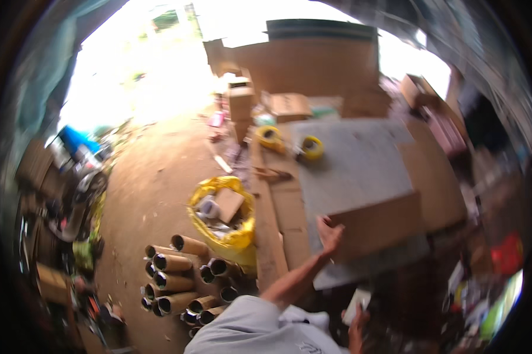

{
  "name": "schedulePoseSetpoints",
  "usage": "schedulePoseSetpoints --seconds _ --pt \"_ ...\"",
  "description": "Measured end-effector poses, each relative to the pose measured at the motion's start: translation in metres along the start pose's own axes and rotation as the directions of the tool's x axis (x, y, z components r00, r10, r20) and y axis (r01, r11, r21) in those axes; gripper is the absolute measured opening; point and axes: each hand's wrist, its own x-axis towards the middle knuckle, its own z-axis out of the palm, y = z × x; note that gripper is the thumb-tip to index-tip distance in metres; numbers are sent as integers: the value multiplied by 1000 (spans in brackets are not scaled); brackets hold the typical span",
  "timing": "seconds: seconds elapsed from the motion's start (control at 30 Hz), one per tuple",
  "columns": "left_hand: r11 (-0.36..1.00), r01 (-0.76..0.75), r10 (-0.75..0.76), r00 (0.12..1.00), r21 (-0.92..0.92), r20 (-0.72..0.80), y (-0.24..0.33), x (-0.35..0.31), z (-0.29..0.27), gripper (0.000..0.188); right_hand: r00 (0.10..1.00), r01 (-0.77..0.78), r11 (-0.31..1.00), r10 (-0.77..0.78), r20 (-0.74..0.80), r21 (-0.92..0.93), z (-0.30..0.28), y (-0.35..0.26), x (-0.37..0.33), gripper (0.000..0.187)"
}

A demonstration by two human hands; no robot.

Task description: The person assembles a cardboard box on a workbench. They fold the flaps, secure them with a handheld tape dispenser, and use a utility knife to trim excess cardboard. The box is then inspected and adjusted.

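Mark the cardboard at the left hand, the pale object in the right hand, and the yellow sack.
Cardboard [381, 226]: head view, middle of face.
Pale object [357, 304]: head view, middle.
Yellow sack [237, 239]: head view, near rim.

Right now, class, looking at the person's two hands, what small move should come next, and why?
Probably bring the pale rectangular object up toward the brown cardboard piece: the left hand is at the cardboard's left end, seemingly steadying it, while the right hand holds the object lower in the picture, apart from the cardboard.
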Motion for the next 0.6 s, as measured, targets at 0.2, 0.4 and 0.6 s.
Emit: schedulePoseSetpoints --seconds 0.2,0.4,0.6 --pt "992 -50 29 984 116 175 -14 -47 -55 45 991 117 972 -100 92 -204 12 -61 -40 50" --pt "913 -166 50 952 372 302 -13 -52 -68 40 877 448 783 -292 382 -431 31 -106 -64 53" --pt "929 338 -339 606 153 719 51 -47 -100 48 582 813 380 -541 607 -441 69 -127 -77 52"
